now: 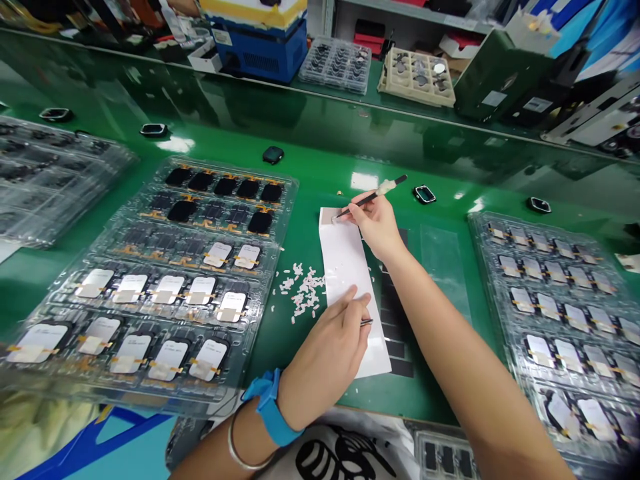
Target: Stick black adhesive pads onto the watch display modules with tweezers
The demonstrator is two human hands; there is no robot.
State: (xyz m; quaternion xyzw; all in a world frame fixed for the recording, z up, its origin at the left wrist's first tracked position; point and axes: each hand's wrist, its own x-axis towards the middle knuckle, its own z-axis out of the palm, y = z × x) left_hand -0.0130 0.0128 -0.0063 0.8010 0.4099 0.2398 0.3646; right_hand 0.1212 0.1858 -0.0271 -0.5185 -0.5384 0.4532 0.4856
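Green covers the table [277,343], with a clear left tray [254,283] and right tray [493,293]. Between them lies the white paper strip [345,260], its long axis running away from the person, far end slightly left. The right hand [375,223] pinches a thin dark tool [369,198], its tip pointing left to that end. The left hand [327,353] lies half-curled on the paper; a metal end [367,322] sticks out, but how firmly gripped, I cannot tell.

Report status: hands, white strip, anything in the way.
Right hand holding dark pointed tool, tip at the white strip's far end. Left hand on strip, slim object jutting from it. White scraps scattered left of strip.
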